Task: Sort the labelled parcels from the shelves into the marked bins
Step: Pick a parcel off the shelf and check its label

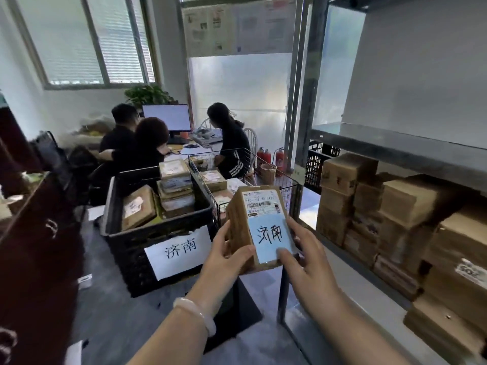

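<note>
Parcel [259, 225] with a blue 济南 note, gripped by left hand [226, 256] and right hand [308, 259], is up beside the black bin [126, 248] marked 济南, which holds several boxes. Wire basket [288, 196] behind has more; cartons [411, 198] on the shelf [395, 143], grey floor [110, 306].

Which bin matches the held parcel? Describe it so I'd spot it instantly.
Left of the metal shelves stand two bins. The match is the black plastic crate, left of the wire basket. Only it carries a white sheet handwritten with the two characters on the blue label of the parcel.
</note>
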{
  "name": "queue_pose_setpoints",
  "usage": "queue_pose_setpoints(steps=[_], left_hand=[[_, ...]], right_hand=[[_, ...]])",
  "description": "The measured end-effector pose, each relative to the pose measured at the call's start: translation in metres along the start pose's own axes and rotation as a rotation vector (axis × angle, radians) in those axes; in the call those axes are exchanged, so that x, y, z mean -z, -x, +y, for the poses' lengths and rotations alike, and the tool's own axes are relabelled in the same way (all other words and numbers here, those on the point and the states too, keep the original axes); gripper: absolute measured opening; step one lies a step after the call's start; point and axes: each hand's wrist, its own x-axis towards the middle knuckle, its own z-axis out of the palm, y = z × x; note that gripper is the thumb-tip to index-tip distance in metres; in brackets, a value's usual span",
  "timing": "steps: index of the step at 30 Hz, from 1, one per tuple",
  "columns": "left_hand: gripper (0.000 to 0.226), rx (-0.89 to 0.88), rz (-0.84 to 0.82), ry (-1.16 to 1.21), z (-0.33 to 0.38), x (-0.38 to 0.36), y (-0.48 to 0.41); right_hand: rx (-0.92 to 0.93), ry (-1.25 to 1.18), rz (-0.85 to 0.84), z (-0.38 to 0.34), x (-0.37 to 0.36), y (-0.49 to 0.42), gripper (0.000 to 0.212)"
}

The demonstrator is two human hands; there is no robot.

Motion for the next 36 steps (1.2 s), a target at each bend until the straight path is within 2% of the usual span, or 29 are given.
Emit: queue_pose_setpoints(steps=[5, 11, 18, 22, 27, 31, 33, 36], left_hand=[[0.085, 0.012, 0.013, 0.055, -0.004, 0.021, -0.032], [0.087, 0.025, 0.069, 0.100, -0.001, 0.044, -0.096], [0.094, 0.006, 0.227, 0.102, 0.011, 0.071, -0.183], [0.084, 0.023, 0.357, 0.128, 0.009, 0.101, -0.213], [0.066, 0.073, 0.456, 0.194, 0.011, 0.158, -0.251], [0.061, 0.224, 0.482, 0.103, 0.001, 0.206, -0.283], [0.057, 0.353, 0.431, 0.041, -0.009, 0.225, -0.295], [0.043, 0.590, 0.287, 0.109, -0.022, 0.249, -0.313]], right_hand=[[-0.064, -0.128, -0.099, 0.015, -0.029, -0.040, 0.051], [-0.024, -0.138, -0.188, 0.036, -0.060, -0.116, 0.052], [0.055, -0.185, -0.343, 0.057, -0.092, -0.221, 0.047], [0.044, -0.189, -0.418, 0.071, -0.107, -0.267, 0.043], [0.024, -0.199, -0.425, 0.090, -0.137, -0.306, 0.040], [0.001, -0.170, -0.454, 0.099, -0.167, -0.324, 0.041], [-0.020, -0.166, -0.434, 0.103, -0.179, -0.335, 0.041], [-0.045, -0.130, -0.404, 0.109, -0.197, -0.352, 0.040]])
